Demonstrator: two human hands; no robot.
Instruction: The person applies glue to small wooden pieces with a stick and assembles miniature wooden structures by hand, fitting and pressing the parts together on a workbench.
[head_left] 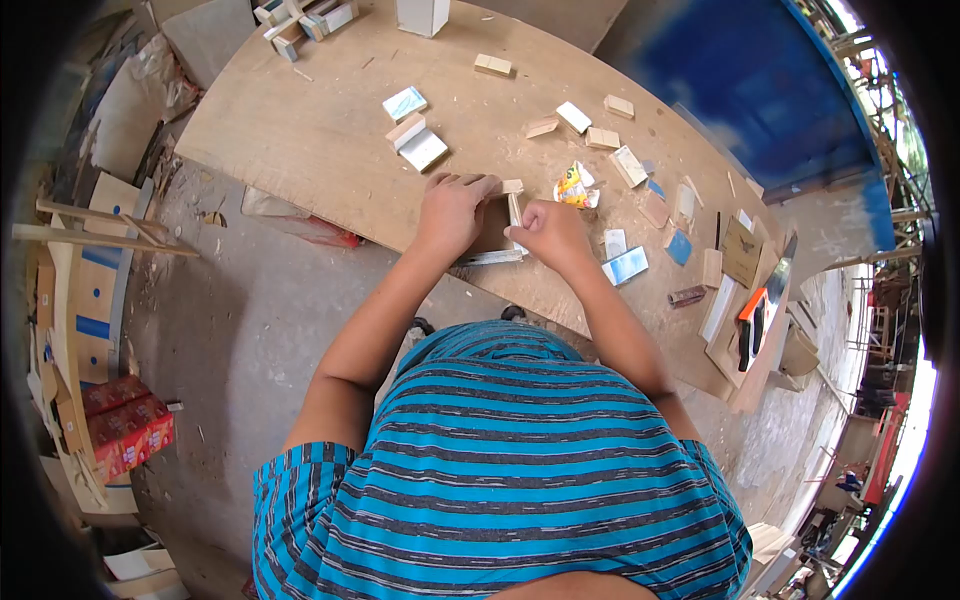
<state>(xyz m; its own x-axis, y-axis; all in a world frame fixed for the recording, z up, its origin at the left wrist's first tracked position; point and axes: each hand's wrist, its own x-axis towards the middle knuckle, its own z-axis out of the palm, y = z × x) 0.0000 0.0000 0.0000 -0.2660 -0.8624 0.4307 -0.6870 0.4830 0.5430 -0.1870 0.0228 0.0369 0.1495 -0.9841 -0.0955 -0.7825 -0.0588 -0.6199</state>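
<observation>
Near the table's front edge, a small box-like wooden frame [494, 258] made of thin strips lies between my two hands. My left hand [455, 212] is wrapped over its left side, fingers curled and fingertips hidden. A short light wood block [512, 187] sits at the frame's far corner, beside those fingers. My right hand [552, 234] is closed at the right side, thumb and finger against an upright wooden strip [516, 212]. Whether something small is also in that hand is hidden. Just beyond it lies a crumpled yellow and white packet [576, 187].
Several small wood blocks [602, 138] and blue-faced pieces [626, 266] are scattered over the table [320, 130]. A handsaw [765, 310] with an orange and black handle lies at the right end. Joined wood pieces [305, 22] and a white box [422, 15] stand at the far edge.
</observation>
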